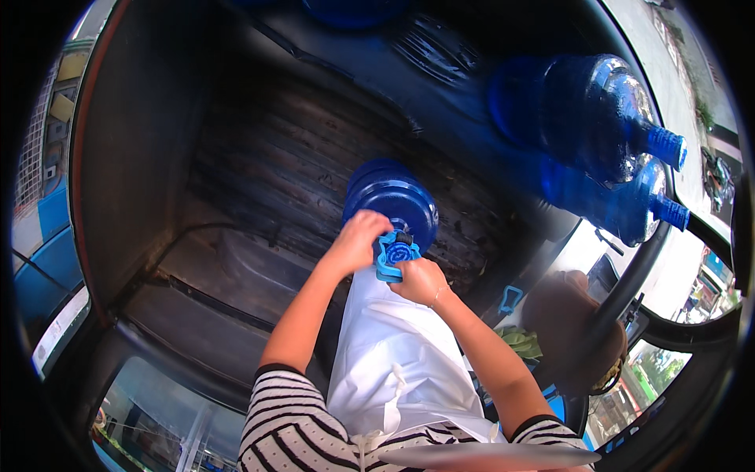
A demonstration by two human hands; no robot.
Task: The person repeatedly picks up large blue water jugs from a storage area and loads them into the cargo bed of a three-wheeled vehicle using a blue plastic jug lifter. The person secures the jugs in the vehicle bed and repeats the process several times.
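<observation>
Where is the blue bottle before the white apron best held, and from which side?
Probably by the light-blue handle at the neck, coming from the white apron: the blue bottle points its neck that way, and its body is broad and round.

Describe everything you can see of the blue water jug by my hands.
The blue water jug looks like shiny, translucent plastic, with a rounded, ridged body and a neck toward you. A round blue cap tops it, with a light-blue carry handle around the neck. Your right hand holds the handle; your left hand is at its other side, contact unclear. It's over a dark, ribbed vehicle floor; its hidden base leaves its exact tilt uncertain.
</observation>
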